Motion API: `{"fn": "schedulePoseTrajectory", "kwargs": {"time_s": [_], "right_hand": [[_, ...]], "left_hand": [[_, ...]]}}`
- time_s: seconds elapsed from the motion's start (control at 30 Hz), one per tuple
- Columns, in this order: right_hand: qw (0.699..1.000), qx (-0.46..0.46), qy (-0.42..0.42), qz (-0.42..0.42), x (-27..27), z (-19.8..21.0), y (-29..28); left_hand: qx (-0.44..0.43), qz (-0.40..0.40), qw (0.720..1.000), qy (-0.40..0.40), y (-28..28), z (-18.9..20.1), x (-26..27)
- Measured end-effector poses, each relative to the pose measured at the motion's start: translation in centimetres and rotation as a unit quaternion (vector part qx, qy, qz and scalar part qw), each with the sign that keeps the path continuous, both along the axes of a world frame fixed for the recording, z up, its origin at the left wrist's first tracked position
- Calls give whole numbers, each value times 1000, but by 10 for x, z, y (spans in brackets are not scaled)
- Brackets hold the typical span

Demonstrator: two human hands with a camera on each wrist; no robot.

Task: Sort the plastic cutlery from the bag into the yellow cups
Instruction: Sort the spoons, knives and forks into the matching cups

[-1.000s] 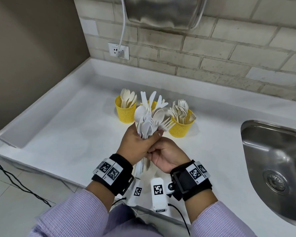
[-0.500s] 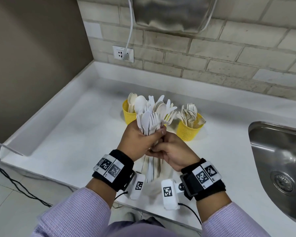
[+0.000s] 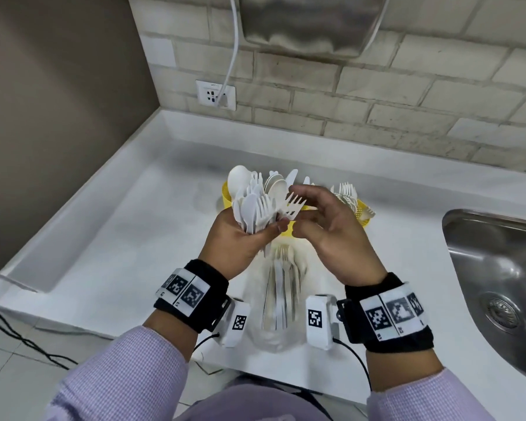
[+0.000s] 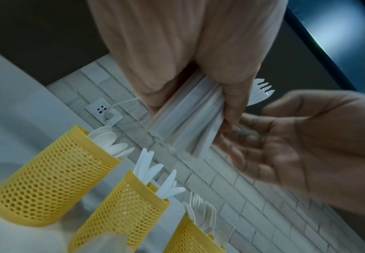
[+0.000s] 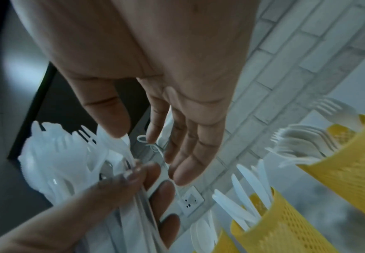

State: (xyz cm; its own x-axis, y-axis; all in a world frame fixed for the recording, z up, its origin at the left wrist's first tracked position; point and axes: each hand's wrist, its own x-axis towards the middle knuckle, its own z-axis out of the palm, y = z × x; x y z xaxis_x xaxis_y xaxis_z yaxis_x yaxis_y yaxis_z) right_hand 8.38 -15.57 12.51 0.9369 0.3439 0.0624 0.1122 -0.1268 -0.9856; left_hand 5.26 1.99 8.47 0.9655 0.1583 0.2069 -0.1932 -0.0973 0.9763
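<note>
My left hand (image 3: 249,235) grips a clear bag (image 3: 281,302) of white plastic cutlery, whose spoon and fork heads (image 3: 255,205) stick up above the fist. My right hand (image 3: 322,217) is beside it, thumb and fingers pinching one white fork (image 3: 292,205) that tilts out of the bundle. Behind the hands stand three yellow mesh cups: spoons in the left cup (image 4: 47,179), knives in the middle cup (image 4: 123,214), forks in the right cup (image 3: 362,211). The left wrist view shows the bagged handles (image 4: 188,119) under my fingers. Both hands hide most of the middle cup in the head view.
A steel sink (image 3: 498,284) is sunk into the white counter (image 3: 119,238) on the right. On the brick wall behind are a socket (image 3: 215,95) with a white cable and a steel appliance (image 3: 310,22). A brown side wall bounds the left.
My right hand has left the bag's lower part and risen to the cutlery heads, where it now holds one fork pulled sideways. The left hand keeps its grip.
</note>
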Motion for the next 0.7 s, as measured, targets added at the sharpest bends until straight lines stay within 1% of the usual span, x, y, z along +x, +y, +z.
{"fn": "schedulePoseTrajectory", "kwargs": {"time_s": [0.1, 0.17, 0.23, 0.3, 0.37, 0.47, 0.57, 0.7], "right_hand": [[998, 2, -58, 13, -7, 4, 6], [996, 16, -84, -4, -8, 6, 13], [993, 34, -107, -25, -5, 7, 19], [991, 57, -123, -22, -1, 8, 22], [989, 79, -127, 7, 0, 9, 21], [989, 74, -118, 41, 1, 7, 21], [989, 87, -107, 45, 2, 6, 23], [990, 108, -85, 43, 4, 12, 22]], "left_hand": [[-10, -8, 1000, -5, 7, 0, -1], [-15, -10, 1000, -8, 11, 1, 0], [-22, 7, 1000, -13, 14, 2, 1], [-12, 29, 999, -37, 19, 4, 1], [25, 33, 997, -63, 25, 5, 2], [67, 25, 994, -84, 33, 12, 2], [55, 6, 995, -87, 32, 19, 3], [51, 11, 995, -86, 35, 12, 14]]}}
